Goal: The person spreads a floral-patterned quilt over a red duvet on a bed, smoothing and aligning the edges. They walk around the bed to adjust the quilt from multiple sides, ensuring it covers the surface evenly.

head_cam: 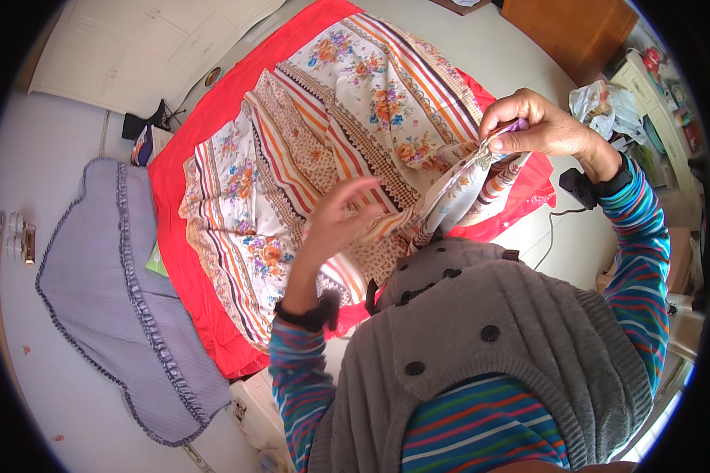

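Observation:
A floral and striped fabric sheet (384,100) lies spread in folds before me over a red cloth (183,159). My right hand (526,127) is raised at the right, pinching a gathered edge of the patterned sheet between thumb and fingers. From that pinch the sheet hangs down towards my grey buttoned vest. My left hand (343,219), blurred by motion, is over the middle of the sheet with its fingers apart. Nothing shows in its grasp. Parts of the sheet below my forearm and behind the vest are hidden.
A grey-violet quilted cover with ruffled trim (94,260) drapes at the left. A cream panelled headboard (136,47) is at the upper left. White plastic bags (609,112) and a cluttered cream cabinet (639,77) are at the right. A dark cable (551,236) hangs near my right wrist.

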The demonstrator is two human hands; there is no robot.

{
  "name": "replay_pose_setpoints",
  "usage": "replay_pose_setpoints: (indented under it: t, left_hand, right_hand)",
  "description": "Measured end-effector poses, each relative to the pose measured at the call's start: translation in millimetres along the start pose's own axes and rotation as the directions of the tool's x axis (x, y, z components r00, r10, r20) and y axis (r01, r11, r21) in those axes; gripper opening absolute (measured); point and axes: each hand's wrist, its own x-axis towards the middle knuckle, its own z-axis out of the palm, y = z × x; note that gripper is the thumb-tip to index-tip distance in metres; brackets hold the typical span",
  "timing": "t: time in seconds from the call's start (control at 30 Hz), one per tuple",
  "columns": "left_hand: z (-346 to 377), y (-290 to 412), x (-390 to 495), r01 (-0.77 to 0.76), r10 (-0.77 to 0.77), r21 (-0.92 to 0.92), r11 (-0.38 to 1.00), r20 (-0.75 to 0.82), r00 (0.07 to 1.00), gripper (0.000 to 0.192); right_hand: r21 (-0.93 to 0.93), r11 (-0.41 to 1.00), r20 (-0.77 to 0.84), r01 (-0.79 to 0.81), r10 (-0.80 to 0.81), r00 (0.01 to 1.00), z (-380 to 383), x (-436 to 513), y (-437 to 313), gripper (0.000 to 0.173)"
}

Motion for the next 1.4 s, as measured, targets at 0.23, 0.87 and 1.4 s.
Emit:
replay_pose_setpoints:
  t: [0.23,0.87,1.4]
  left_hand:
    - [59.6,33.7,48.9,0.081,-0.047,-0.272,0.959,0.131,0.990,0.021]
    - [74.6,37.6,47.0,-0.002,0.034,-0.207,0.978,0.148,0.988,0.011]
    - [86.3,50.0,40.5,0.092,-0.091,-0.010,0.996,0.094,0.991,0.013]
  right_hand:
    - [0.139,0.990,-0.084,0.015,-0.004,0.996,7.0,6.6,19.4,0.018]
    - [0.153,0.987,-0.179,0.040,-0.012,0.984,29.4,8.5,52.4,0.017]
    - [0.278,0.959,-0.054,0.053,-0.040,0.998,37.2,6.2,57.7,0.018]
